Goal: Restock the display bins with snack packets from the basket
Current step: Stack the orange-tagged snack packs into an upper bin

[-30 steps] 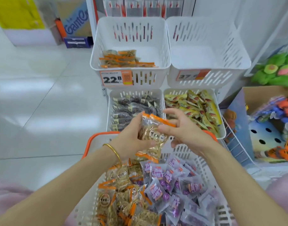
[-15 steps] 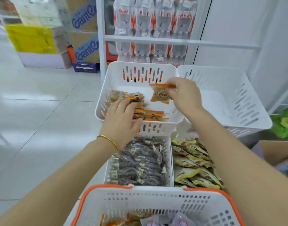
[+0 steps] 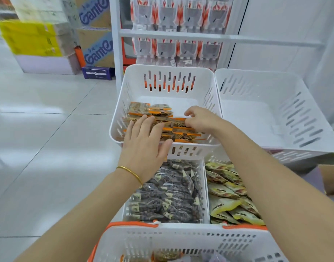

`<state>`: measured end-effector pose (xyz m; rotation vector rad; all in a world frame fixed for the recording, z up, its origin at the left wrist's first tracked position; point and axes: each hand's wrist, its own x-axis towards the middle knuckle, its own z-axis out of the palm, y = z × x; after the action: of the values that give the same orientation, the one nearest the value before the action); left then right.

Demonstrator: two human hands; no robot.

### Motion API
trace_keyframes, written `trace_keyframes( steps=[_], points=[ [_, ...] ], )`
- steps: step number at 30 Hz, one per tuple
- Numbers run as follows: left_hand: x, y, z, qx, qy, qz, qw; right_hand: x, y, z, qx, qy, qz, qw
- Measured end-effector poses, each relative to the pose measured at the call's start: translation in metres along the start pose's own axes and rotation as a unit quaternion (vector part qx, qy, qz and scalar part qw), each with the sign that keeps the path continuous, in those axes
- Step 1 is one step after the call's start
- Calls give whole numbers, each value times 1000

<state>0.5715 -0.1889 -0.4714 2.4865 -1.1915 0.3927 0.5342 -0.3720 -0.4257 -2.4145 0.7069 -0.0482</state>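
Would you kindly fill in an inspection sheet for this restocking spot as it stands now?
Surface: glossy tiled floor.
Job's things: orange-edged packets lie in the upper left bin; the upper right bin shows no packets; dark packets and yellow packets fill the two bins below; the orange-rimmed basket is nearest the camera.
Clutter: nothing seen.
Hands: left hand lies flat on the orange-edged packets; right hand pinches one of them.
Cables: nothing seen.
Surroundings: cardboard cartons on the floor; hanging red-and-white packs behind the bins.
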Motion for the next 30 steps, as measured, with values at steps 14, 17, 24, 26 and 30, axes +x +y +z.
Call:
trace_keyframes(
  steps=[14,17,24,26,30],
  points=[
    [-11,0,-12,-19,4,11,1000,-42,-13,-5,37,54,-25,998],
    [-40,5,-26,-29,12,41,999,-90,-8,-13,98,102,-71,987],
    [-152,28,-45,-49,-101,55,992,-219,28,49,247,44,-94,964],
    [-189,31,-41,-58,-191,18,980,-240,45,90,241,-42,-55,968],
    [-251,28,-21,-27,-328,-23,944,-271,101,179,180,-178,50,966]
  ],
)
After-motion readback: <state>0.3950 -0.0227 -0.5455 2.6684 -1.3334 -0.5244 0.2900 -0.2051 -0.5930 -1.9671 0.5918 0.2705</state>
